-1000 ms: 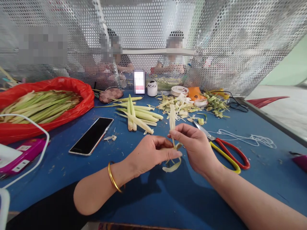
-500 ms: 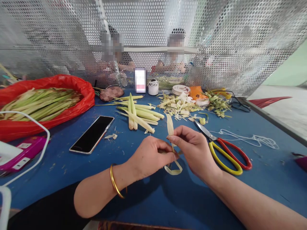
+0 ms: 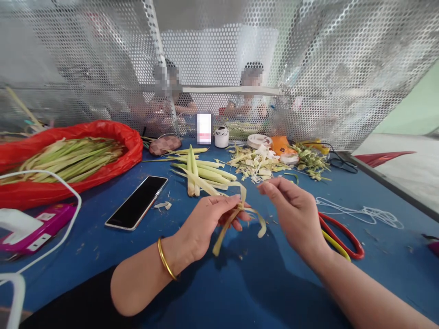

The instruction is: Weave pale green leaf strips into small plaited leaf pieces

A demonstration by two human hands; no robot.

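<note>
1. Left hand: the grip is holding the pale strips between thumb and fingers, near the point where the strips are crossing.
2. Position: the pale strips are hanging above the bench, between its middle and its near edge, with loose ends dangling on both sides of the fingers.
3. Right hand: the grip is forming a narrow pinch, apart from the pale strips. The fingertips are showing softly, so whether a fine fibre is sitting between them cannot be told.
4. Handling, as a judgement: a steady, light left pinch directly at the crossing is serving best. The strips are looking thin, so a hard tug would be risking a split.
5. Clearance: the scissors are lying toward the bench's right edge, partly hidden by the right hand and forearm; sleeve and wrist are best staying clear.
6. Red bag: it is standing open at the bench's left edge and is containing long green stalks.
7. Far edge: a white jar and a checked pouch are sitting here, both concealing their contents.
</note>
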